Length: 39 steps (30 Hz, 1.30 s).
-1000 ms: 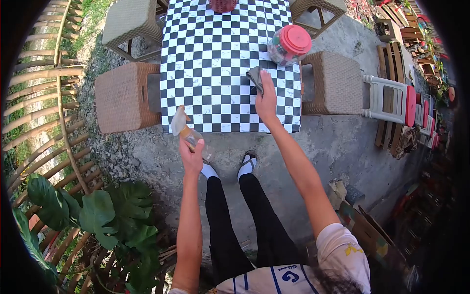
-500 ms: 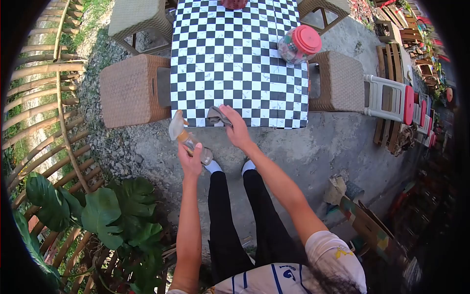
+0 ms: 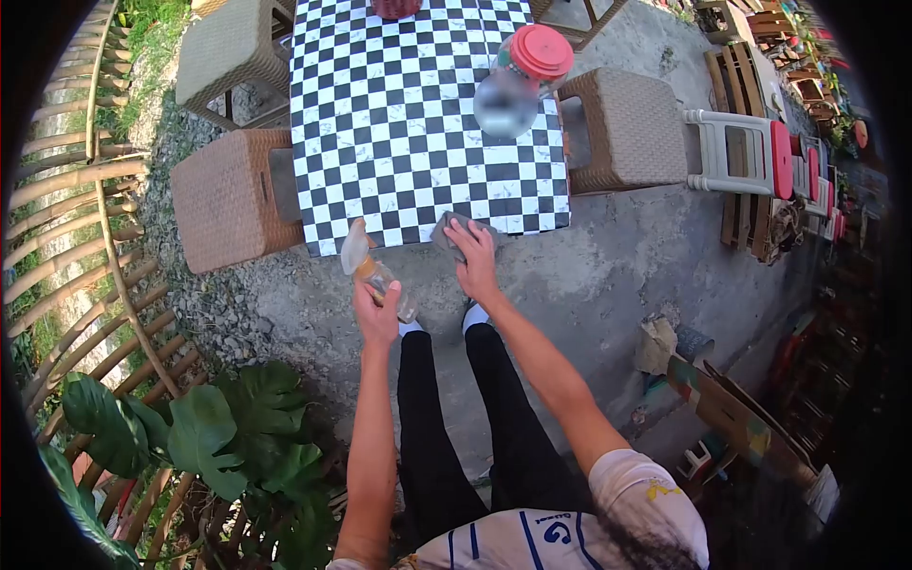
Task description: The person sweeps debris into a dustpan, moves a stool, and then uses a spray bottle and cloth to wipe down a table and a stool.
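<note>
My left hand (image 3: 377, 313) is wrapped round a clear spray bottle (image 3: 390, 287) with a whitish spray head and an orange-brown collar. It is tilted, just off the table's near edge. My right hand (image 3: 474, 256) holds a grey cloth (image 3: 450, 234) against the near edge of the table, fingers laid over it. The table (image 3: 408, 180) has a black-and-white checkered cover. A round jar with a red lid (image 3: 541, 52) stands on its right side; a blurred patch hides part of the jar.
Woven brown stools flank the table, one at the left (image 3: 223, 199) and one at the right (image 3: 627, 128). Farther right lie grey stools with red seats (image 3: 741, 152). A bamboo fence (image 3: 114, 237) and a large-leaved plant (image 3: 204, 437) border the left. Cardboard (image 3: 727, 418) leans at lower right.
The table has shifted left in view and turned slightly. My right hand has moved right along the near edge with the cloth, its fingers now spread over it. The bottle stays in my left hand.
</note>
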{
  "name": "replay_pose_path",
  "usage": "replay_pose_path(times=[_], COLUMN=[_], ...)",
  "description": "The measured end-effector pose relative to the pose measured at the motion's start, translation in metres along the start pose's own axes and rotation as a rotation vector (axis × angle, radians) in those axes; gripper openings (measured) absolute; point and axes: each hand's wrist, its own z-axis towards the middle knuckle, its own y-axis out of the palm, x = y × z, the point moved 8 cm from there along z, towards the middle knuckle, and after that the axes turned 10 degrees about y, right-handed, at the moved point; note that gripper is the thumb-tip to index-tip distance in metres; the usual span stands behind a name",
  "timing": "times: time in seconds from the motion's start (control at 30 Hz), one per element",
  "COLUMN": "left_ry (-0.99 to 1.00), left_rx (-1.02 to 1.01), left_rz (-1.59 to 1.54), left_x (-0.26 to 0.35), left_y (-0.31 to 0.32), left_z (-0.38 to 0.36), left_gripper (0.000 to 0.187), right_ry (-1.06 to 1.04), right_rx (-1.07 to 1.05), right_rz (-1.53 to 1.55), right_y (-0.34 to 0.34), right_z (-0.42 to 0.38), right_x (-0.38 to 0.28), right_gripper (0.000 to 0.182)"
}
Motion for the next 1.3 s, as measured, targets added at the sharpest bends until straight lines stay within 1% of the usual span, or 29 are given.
replay_pose_path(times=[0.07, 0.13, 0.17, 0.2, 0.23, 0.3, 0.33, 0.37, 0.47, 0.5, 0.6, 0.63, 0.7, 0.77, 0.87, 0.9, 0.97, 1.03, 1.1, 1.2, 1.27, 1.3], left_ry=[-0.009, -0.031, -0.040, -0.027, -0.016, -0.004, 0.001, 0.006, 0.004, -0.006, -0.027, -0.017, -0.005, 0.012, -0.027, -0.035, -0.035, -0.072, 0.016, 0.119, 0.160, 0.132], left_rx=[0.000, -0.014, -0.019, -0.026, -0.032, -0.043, -0.048, -0.053, -0.053, -0.056, -0.068, -0.071, -0.079, -0.081, -0.095, -0.083, -0.059, -0.031, 0.021, 0.072, 0.093, 0.092], left_rz=[-0.012, -0.054, -0.069, -0.066, -0.061, -0.040, -0.026, -0.013, -0.011, -0.022, -0.036, -0.025, -0.012, -0.024, 0.017, -0.001, 0.020, 0.008, -0.017, -0.025, -0.001, -0.012], left_x=[0.008, 0.007, 0.006, 0.009, 0.014, 0.016, 0.014, 0.013, 0.014, 0.013, 0.010, 0.013, 0.018, 0.028, 0.031, 0.036, 0.040, 0.049, 0.065, 0.105, 0.134, 0.153], left_y=[0.011, 0.027, 0.032, 0.038, 0.046, 0.058, 0.064, 0.069, 0.081, 0.086, 0.095, 0.097, 0.096, 0.099, 0.093, 0.091, 0.082, 0.077, 0.072, 0.068, 0.064, 0.064], left_z=[-0.001, -0.004, -0.003, -0.002, -0.003, -0.007, -0.009, -0.009, -0.014, -0.013, -0.019, -0.019, -0.019, -0.016, -0.019, -0.019, -0.019, -0.019, -0.013, -0.010, -0.016, -0.019], left_gripper=[0.049, 0.051, 0.052, 0.052, 0.052, 0.053, 0.053, 0.053, 0.054, 0.054, 0.054, 0.054, 0.055, 0.055, 0.057, 0.057, 0.057, 0.054, 0.050, 0.048, 0.048, 0.045], right_ry=[0.018, 0.007, -0.010, -0.010, -0.041, -0.024, -0.019, 0.047, 0.039, 0.021, 0.165, 0.116, 0.098, 0.112, 0.187, 0.148, 0.088, -0.018, 0.003, 0.263, 0.307, 0.330], right_rx=[-0.050, 0.159, 0.271, 0.320, 0.302, 0.228, 0.191, 0.155, 0.032, -0.010, -0.082, 0.047, 0.296, 0.467, 0.286, 0.280, 0.084, -0.059, -0.128, -0.493, -0.406, -0.363], right_rz=[0.318, 0.227, 0.192, 0.131, 0.049, -0.181, -0.299, -0.291, -0.239, -0.224, 0.174, 0.126, 0.088, 0.028, -0.154, -0.266, -0.248, -0.198, -0.053, 0.414, 0.444, 0.455], right_y=[-0.031, -0.092, -0.122, -0.145, -0.154, -0.139, -0.134, -0.119, -0.082, -0.077, -0.091, -0.112, -0.155, -0.178, -0.136, -0.117, -0.075, -0.044, -0.055, -0.052, -0.086, -0.104], right_z=[0.018, 0.045, 0.059, 0.073, 0.085, 0.072, 0.069, 0.046, -0.024, -0.037, -0.045, -0.036, -0.009, 0.027, 0.061, 0.051, 0.021, -0.013, -0.022, -0.028, -0.036, -0.038], right_x=[-0.001, 0.014, 0.033, 0.051, 0.078, 0.116, 0.122, 0.124, 0.093, 0.081, 0.073, 0.069, 0.072, 0.087, 0.113, 0.099, 0.071, 0.049, 0.021, 0.031, 0.024, 0.022], right_gripper=[0.068, 0.061, 0.060, 0.060, 0.065, 0.069, 0.071, 0.077, 0.077, 0.077, 0.074, 0.070, 0.068, 0.068, 0.069, 0.071, 0.072, 0.075, 0.067, 0.062, 0.055, 0.051])
